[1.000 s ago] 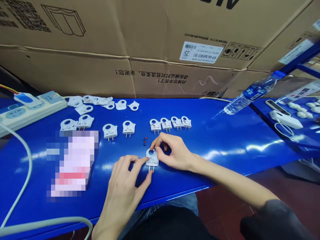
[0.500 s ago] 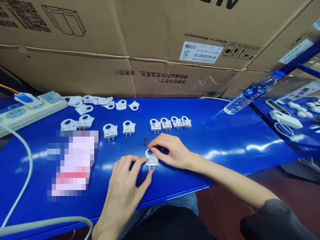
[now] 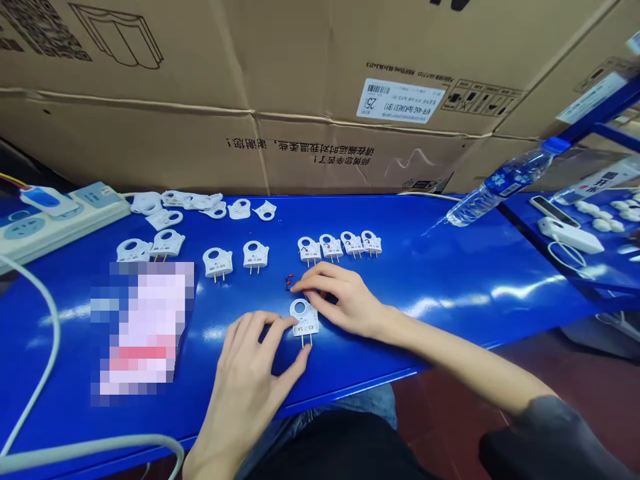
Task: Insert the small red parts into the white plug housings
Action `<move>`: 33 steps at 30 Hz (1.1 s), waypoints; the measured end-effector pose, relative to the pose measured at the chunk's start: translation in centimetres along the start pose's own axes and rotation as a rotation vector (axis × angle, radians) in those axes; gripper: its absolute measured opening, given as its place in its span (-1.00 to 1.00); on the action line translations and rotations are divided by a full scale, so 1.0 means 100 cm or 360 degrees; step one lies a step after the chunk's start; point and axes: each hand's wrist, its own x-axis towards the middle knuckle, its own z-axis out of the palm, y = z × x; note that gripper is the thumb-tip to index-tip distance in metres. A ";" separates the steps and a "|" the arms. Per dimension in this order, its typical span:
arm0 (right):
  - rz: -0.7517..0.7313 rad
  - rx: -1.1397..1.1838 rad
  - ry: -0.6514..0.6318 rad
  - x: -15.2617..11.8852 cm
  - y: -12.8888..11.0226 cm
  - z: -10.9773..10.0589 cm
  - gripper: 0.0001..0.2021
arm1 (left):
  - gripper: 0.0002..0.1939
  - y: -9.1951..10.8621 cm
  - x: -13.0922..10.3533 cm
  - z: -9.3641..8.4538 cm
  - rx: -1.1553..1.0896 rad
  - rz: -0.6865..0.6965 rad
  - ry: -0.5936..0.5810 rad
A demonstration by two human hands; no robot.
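Note:
A white two-pin plug housing (image 3: 305, 319) with a round hole lies on the blue table in front of me, its metal pins toward me. My left hand (image 3: 255, 367) steadies it, index finger at its left edge and thumb against the pin ends. My right hand (image 3: 343, 297) is just above the housing's upper right. Its index fingertip reaches small red and black wire pieces (image 3: 289, 283), with the thumb a little apart; nothing shows held in it.
Several similar plug housings (image 3: 255, 256) stand farther back; those at right (image 3: 331, 247) show wires. Loose white covers (image 3: 240, 209) lie behind. A power strip (image 3: 65, 217) and pixelated pink object (image 3: 150, 327) are left, a water bottle (image 3: 500, 183) right. Cardboard boxes (image 3: 310, 73) wall the back.
My right fingertips have moved from the housing's ring up to the red and black wires. My left hand keeps its place at the housing, which has turned slightly.

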 end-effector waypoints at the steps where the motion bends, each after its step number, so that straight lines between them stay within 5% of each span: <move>1: -0.0005 0.0011 0.0003 0.000 0.000 0.000 -0.77 | -0.80 0.000 0.000 0.000 0.0004 -0.0005 -0.0008; 19: 0.0013 -0.0109 -0.0298 0.000 -0.005 -0.005 -0.88 | -0.59 0.001 -0.001 0.004 -0.0023 -0.0080 0.0034; 33: 0.0108 -0.0107 -0.0340 0.001 -0.008 -0.006 -0.93 | -0.53 0.000 -0.002 0.004 -0.0040 -0.0150 0.0026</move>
